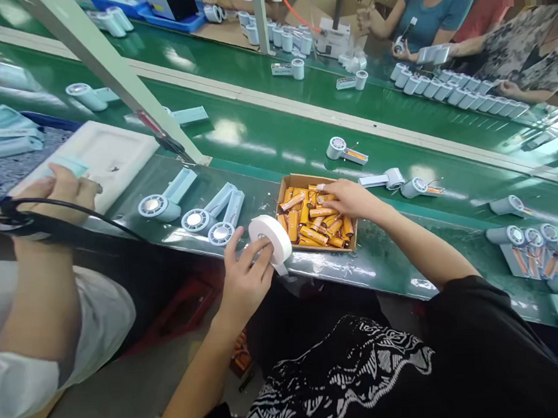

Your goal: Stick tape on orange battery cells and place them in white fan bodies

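At the bottom of the frame is the wearer's black shirt [361,354] with its white print; just above, at the centre, the left hand [245,273] grips a roll of white tape [277,237], fingers at its core; right of the roll stands an open cardboard box [316,249] full of orange cells [314,233], and the right hand [353,199] reaches into it from the right, fingertips among the cells, though I cannot tell whether they pinch one; left of the box lie three pale handheld fans [196,220]; at the left edge a co-worker's hand [70,194] is over a white tray [123,148]; beyond, more fans lie along the green conveyor [265,132]; at the upper right, co-workers sit behind rows of fans [450,91].
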Motion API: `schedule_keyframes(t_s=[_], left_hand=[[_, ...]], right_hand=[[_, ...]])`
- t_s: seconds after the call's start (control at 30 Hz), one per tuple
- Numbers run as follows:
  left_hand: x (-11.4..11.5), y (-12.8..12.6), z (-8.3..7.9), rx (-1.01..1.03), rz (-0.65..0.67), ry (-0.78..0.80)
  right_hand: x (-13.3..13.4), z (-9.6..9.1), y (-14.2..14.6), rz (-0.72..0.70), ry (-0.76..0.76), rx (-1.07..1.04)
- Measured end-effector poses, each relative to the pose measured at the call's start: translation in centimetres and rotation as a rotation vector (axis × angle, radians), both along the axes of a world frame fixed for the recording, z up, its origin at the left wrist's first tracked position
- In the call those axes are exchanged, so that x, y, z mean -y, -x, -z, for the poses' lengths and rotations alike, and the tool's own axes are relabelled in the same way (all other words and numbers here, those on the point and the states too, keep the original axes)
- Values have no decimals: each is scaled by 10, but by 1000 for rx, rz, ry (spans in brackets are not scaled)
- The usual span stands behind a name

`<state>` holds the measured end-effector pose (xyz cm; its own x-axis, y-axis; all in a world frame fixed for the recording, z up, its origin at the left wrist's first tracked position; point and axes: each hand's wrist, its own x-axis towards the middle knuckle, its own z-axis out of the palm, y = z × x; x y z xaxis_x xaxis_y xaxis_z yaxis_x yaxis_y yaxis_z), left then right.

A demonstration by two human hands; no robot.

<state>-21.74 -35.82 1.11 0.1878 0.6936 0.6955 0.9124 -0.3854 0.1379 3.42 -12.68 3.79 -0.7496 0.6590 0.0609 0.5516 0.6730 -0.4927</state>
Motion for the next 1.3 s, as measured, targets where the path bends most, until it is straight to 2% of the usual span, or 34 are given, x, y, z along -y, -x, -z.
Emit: schedule_keyframes(t_s=[0.07, 0.17, 0.23, 0.33, 0.4, 0.5, 0.63, 0.83, 0.93, 1.03, 1.2, 1.3], left_hand=[[1, -4, 2, -6, 26, 28], [0, -7, 6, -10, 33, 67], [-2, -9, 8, -16, 41, 106], [-6, -17, 8, -31, 79, 136], [-8, -23, 6, -47, 116, 149], [-9, -32, 3, -83, 152, 190], [-7, -39, 2, -129, 152, 194], [-6, -43, 2, -149, 149, 192], [-5, -41, 2, -159, 173, 204], [-5, -36, 1, -215, 182, 206], [-10, -22, -13, -335, 192, 178], [-16, -19, -28, -425, 251, 184]], right_hand=[[-10, 8, 1, 99, 39, -88], [-3, 14, -7, 307, 182, -561], [11, 11, -14, 350, 331, -805], [39, 5, -20, 340, 529, -916], [61, 4, -20, 346, 558, -989], [93, 8, -18, 359, 447, -1092], [120, 21, -21, 353, 294, -1043], [127, 51, -24, 327, 92, -970], [131, 61, -24, 300, 65, -973], [135, 60, -26, 299, 174, -974], [127, 43, -36, 246, 666, -936], [110, 26, -42, 191, 824, -736]])
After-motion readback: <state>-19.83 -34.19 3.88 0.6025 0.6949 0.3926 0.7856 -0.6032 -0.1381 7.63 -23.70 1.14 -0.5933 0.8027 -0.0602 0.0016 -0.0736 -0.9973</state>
